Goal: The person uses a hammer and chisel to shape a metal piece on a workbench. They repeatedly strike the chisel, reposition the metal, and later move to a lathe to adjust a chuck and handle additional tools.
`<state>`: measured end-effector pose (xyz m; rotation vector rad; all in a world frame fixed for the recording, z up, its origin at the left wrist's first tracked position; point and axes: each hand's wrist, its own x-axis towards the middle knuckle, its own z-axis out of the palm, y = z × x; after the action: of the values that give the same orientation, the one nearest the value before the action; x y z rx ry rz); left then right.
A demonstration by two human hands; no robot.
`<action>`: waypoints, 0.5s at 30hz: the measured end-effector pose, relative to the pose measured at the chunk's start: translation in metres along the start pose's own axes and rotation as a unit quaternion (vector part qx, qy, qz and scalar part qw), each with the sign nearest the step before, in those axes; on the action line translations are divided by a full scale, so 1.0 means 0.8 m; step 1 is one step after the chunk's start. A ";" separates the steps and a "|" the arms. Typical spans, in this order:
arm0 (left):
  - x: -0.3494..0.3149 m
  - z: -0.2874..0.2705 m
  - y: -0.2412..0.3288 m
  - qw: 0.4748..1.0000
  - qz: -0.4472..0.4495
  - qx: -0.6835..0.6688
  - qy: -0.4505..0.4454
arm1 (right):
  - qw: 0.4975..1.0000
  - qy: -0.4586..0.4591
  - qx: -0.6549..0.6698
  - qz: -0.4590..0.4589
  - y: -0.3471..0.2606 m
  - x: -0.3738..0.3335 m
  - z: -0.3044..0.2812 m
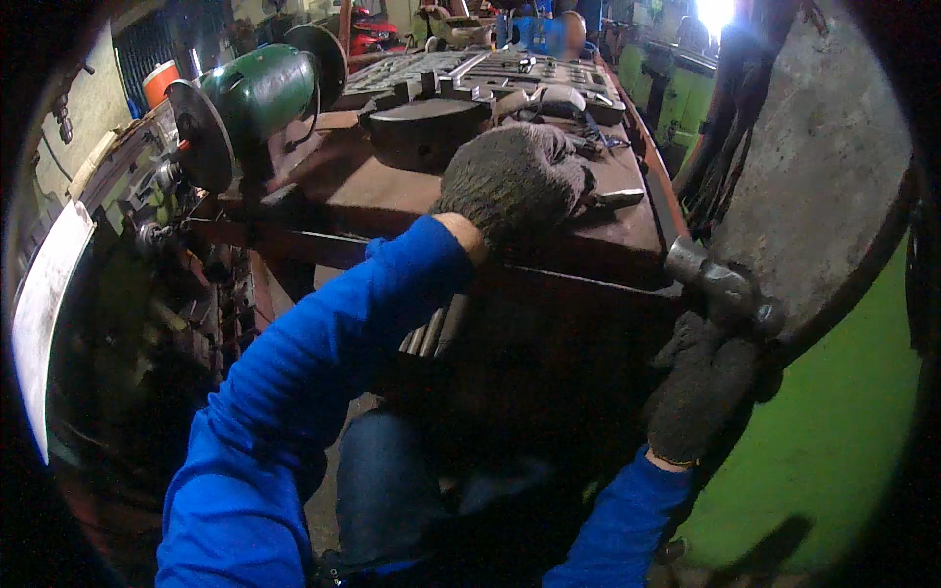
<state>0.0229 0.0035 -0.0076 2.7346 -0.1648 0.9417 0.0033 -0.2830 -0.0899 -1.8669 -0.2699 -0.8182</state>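
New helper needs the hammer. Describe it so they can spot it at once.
Start at the rusty metal workbench and go to its right front corner. There the gloved right hand grips a ball-peen hammer, the only grey steel head raised off the bench.

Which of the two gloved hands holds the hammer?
The right hand, low at the right side, grips the hammer just under its steel head. The left hand holds no tool; it rests on the rusty workbench.
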 end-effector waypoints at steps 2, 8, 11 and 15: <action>0.000 -0.002 -0.001 1.000 -0.010 0.006 -0.007 | 0.999 -0.012 0.028 0.011 0.017 -0.010 0.004; -0.002 -0.016 0.016 0.996 -0.066 -0.026 -0.049 | 0.997 -0.005 -0.026 -0.070 0.010 -0.012 -0.004; -0.001 -0.017 0.017 0.994 -0.076 -0.060 -0.045 | 0.996 -0.020 -0.051 -0.069 0.006 -0.013 -0.005; -0.001 -0.017 0.020 0.996 -0.057 -0.054 -0.039 | 0.993 -0.001 -0.086 -0.080 0.012 -0.012 -0.003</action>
<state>0.0113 -0.0080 0.0049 2.6517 -0.0715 0.7735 0.0004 -0.2873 -0.1026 -2.0261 -0.3647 -0.9752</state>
